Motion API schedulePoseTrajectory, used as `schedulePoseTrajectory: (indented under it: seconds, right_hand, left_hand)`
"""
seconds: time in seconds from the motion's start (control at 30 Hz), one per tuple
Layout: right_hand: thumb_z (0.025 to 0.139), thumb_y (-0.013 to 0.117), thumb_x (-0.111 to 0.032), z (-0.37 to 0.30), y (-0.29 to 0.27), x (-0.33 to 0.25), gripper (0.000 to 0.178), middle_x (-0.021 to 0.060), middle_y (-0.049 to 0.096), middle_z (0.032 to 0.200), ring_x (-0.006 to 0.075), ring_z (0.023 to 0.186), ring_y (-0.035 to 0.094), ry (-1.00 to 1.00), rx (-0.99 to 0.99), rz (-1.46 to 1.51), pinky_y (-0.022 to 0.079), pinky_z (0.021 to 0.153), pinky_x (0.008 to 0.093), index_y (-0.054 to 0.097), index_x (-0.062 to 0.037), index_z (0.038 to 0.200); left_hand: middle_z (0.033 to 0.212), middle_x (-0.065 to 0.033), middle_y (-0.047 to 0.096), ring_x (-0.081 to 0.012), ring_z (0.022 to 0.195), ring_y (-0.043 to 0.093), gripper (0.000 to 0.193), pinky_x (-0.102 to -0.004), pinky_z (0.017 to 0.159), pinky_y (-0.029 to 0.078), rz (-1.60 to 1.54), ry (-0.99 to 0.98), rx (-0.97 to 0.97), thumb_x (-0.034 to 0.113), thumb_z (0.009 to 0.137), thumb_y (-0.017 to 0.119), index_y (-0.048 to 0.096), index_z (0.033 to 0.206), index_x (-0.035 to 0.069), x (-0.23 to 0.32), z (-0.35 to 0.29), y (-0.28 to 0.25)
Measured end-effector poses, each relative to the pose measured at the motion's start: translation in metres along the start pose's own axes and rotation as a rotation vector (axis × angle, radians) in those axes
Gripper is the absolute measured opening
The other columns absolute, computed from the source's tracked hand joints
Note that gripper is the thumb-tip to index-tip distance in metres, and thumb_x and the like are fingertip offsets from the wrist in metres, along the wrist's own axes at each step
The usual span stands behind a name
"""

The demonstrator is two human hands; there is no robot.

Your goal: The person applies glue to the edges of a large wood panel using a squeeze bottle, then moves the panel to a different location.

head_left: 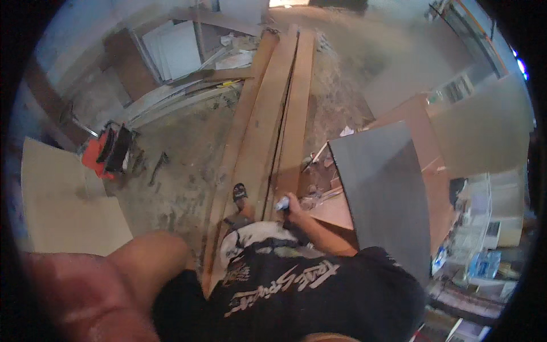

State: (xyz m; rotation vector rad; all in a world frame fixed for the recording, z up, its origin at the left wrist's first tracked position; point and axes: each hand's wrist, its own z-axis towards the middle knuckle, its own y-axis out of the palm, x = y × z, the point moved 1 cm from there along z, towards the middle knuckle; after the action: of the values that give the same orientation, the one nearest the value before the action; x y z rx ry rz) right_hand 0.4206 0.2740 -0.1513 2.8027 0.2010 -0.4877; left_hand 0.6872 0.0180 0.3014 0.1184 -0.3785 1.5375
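My right hand [293,210] is closed around a small whitish-grey object [282,203], whose kind I cannot make out. It is held low over long brown boards [268,125], which run side by side away from me along the floor. My left arm [151,256] is bent at the lower left; the left hand itself does not show. A foot in a dark sandal [239,192] rests on the boards, just left of my right hand. My dark printed shirt [319,290] hides the near ends of the boards.
A dark grey panel [379,188] leans at the right, beside shelves with plastic bottles [484,265]. A red and black bag [111,149] lies on the floor at left, near a pale sheet [68,199]. White panels [172,51] and scrap strips [176,97] stand farther back.
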Motion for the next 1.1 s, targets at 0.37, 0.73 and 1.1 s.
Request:
schedulePoseTrajectory:
  seconds: [0.37,0.73,1.1]
  right_hand:
    - [0.089,0.056,-0.041,0.046,0.091,-0.087,0.03,0.0055,0.062,0.087,0.0221,0.076,0.06,-0.247,-0.104,0.222,0.051,0.068,0.0406,0.059,-0.0123,0.095]
    - [0.087,0.055,-0.042,0.097,0.142,-0.15,0.029,0.0042,0.06,0.078,0.0226,0.072,0.061,-0.062,-0.071,0.45,0.051,0.065,0.0427,0.057,-0.0135,0.087]
    - [0.086,0.053,-0.051,0.151,0.162,-0.325,0.04,0.0074,0.06,0.076,0.0229,0.065,0.06,-0.197,-0.222,0.516,0.05,0.058,0.0385,0.059,-0.0115,0.085]
  left_hand:
    - [0.131,-0.0186,0.051,-0.024,0.119,0.051,0.061,-0.0411,0.101,0.038,0.035,0.022,0.025,0.043,0.095,0.045,0.044,0.134,-0.004,-0.144,0.054,0.076]
    - [0.133,-0.0188,0.049,-0.0249,0.121,0.049,0.063,-0.041,0.103,0.036,-0.038,0.079,-0.11,0.044,0.094,0.045,0.044,0.135,-0.004,-0.248,0.148,0.201]
    - [0.135,-0.0191,0.047,-0.0258,0.123,0.047,0.064,-0.0409,0.105,0.033,-0.523,0.245,-0.162,0.044,0.094,0.045,0.043,0.136,-0.004,-0.29,0.263,0.468]
